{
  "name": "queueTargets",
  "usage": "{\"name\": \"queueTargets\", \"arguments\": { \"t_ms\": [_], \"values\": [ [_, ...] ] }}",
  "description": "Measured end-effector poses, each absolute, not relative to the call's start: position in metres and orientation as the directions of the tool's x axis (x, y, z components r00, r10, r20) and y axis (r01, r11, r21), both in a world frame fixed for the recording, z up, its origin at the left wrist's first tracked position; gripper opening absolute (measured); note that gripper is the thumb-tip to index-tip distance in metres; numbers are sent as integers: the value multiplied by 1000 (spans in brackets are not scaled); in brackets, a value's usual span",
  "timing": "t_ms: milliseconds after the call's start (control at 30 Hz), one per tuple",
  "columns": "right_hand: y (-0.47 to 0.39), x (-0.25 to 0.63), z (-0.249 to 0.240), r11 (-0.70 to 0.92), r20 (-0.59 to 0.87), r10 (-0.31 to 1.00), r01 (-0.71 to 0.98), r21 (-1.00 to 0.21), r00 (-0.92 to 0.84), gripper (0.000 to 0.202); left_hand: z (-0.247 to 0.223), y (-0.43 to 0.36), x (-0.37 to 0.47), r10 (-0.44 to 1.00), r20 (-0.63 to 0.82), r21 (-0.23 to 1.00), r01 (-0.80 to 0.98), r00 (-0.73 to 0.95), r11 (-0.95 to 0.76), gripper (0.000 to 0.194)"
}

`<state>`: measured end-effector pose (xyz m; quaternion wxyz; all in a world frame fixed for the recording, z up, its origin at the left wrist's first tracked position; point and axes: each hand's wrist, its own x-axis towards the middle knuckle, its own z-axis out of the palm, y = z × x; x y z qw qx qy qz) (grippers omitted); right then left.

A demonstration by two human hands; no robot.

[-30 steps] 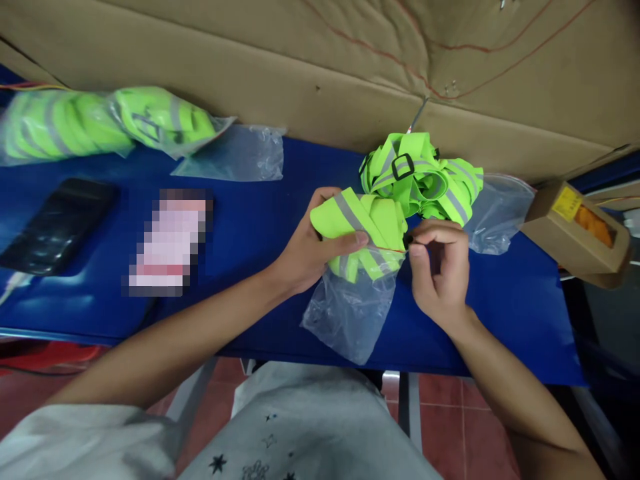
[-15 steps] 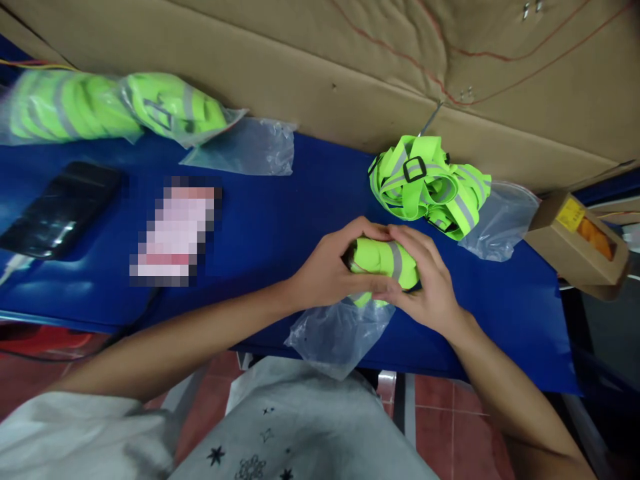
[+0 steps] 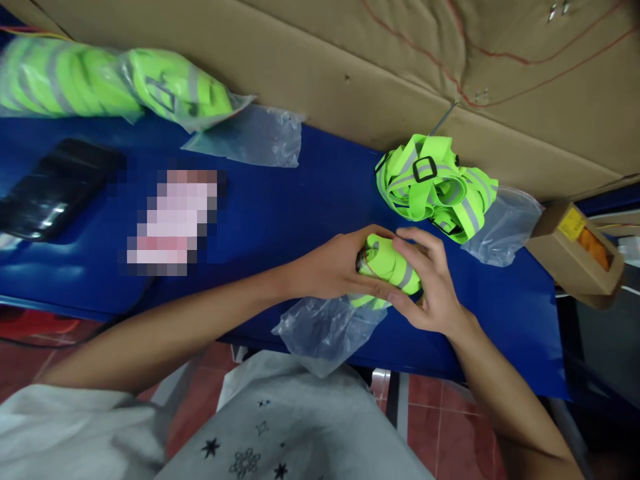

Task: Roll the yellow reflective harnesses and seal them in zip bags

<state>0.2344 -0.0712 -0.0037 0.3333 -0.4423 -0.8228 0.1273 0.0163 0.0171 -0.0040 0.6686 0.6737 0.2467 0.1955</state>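
Note:
Between my two hands is a rolled reflective strap (image 3: pixel 393 261), neon yellow-green with a grey stripe. My left hand (image 3: pixel 345 263) wraps its left side, fingers behind and thumb along the front. On the right side, my right hand (image 3: pixel 433 280) grips the roll with bent fingers above and the thumb below. A clear plastic bag (image 3: pixel 327 333) lies under and in front of the roll, towards the table's front edge. Beyond my right hand sits a loose bundle of the same straps (image 3: pixel 437 187) with black buckles. The underside of the roll is hidden.
The blue table (image 3: pixel 260 220) backs onto a brown covered panel (image 3: pixel 320 73). Bagged yellow-green straps (image 3: pixel 175 90) lie back left, above a black device (image 3: pixel 55 190) and a blurred-out phone (image 3: pixel 175 217). Another clear bag (image 3: pixel 505 223) and a cardboard box (image 3: pixel 575 253) are at right.
The roll has tilted a little in my hands, its right end lower. The fingers of my right hand have lifted and spread slightly apart from the left. The view has shifted slightly.

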Motion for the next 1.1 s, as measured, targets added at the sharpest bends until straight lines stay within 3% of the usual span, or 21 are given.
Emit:
{"name": "queueTargets", "arguments": {
  "t_ms": [200, 333, 533, 700, 733, 800, 867, 1000, 1100],
  "values": [
    [-72, 230, -2, 587, 489, 807, 534, -609, -331, 36, 4, 15, 17, 541, -51, 996, 84, 839, -36, 89],
    [-74, 224, -7, 623, 576, 766, 551, -555, -286, 23, 6, 8, 20, 528, -104, 986, 158, 843, -59, 96],
    [-73, 220, -5, 677, 599, 723, 526, -515, -343, 17, 7, 3, 22, 491, -102, 986, 155, 865, -68, 96],
    [-75, 219, 2, 618, 608, 754, 584, -526, -250, 23, -1, 9, 20, 505, -34, 999, 41, 862, -3, 113],
    [-76, 219, 3, 602, 618, 755, 603, -523, -219, 28, -2, 11, 19, 490, -57, 998, 57, 870, 14, 107],
    [-77, 219, 4, 569, 611, 769, 635, -522, -188, 36, -3, 16, 17, 432, -110, 993, 116, 895, 14, 78],
    [-77, 220, 4, 540, 571, 798, 647, -538, -191, 33, -2, 19, 16, 391, -119, 989, 145, 913, -39, 49],
    [-74, 219, 0, 549, 567, 803, 600, -582, -184, 14, -1, 16, 18, 429, -99, 978, 166, 898, -122, 48],
    [-73, 217, -4, 609, 612, 763, 549, -573, -208, 11, -3, 11, 20, 458, -109, 976, 181, 883, -118, 47]
  ]
}}
